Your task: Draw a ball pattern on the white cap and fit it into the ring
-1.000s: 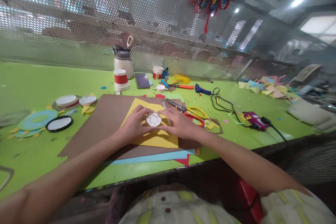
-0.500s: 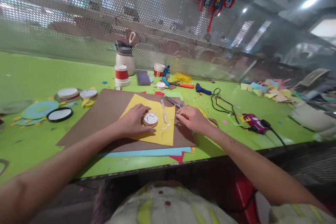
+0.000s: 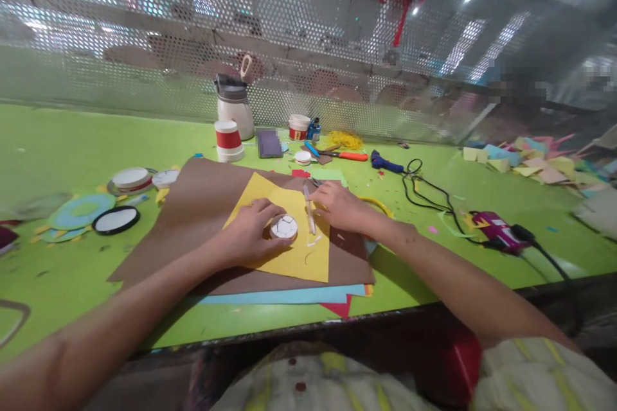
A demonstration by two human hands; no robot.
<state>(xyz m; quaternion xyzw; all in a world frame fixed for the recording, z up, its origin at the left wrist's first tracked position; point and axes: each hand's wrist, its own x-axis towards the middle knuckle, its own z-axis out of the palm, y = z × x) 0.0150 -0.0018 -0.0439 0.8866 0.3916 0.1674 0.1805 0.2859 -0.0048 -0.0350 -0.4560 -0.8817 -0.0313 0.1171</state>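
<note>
My left hand (image 3: 250,231) rests on a yellow paper sheet (image 3: 289,257) and holds a small white disc (image 3: 284,227) marked with dark lines between thumb and fingers. My right hand (image 3: 337,205) lies just right of it, fingertips touching a thin pale pen-like stick (image 3: 309,216) that lies on the yellow sheet. The yellow sheet sits on a brown sheet (image 3: 193,212), with a blue sheet (image 3: 289,296) and a red one under it. Yellow-handled scissors (image 3: 376,203) are partly hidden behind my right hand.
On the green table (image 3: 62,141) are round white lids and a blue ring (image 3: 77,210) at left, a red-banded cup (image 3: 228,140), a jug (image 3: 234,106), an orange knife (image 3: 348,155), a pink glue gun (image 3: 496,231) with black cable, and paper scraps (image 3: 520,164) at far right.
My right hand has left the disc, swung out toward the scissors, then come back to the stick. My left hand has stayed on the disc.
</note>
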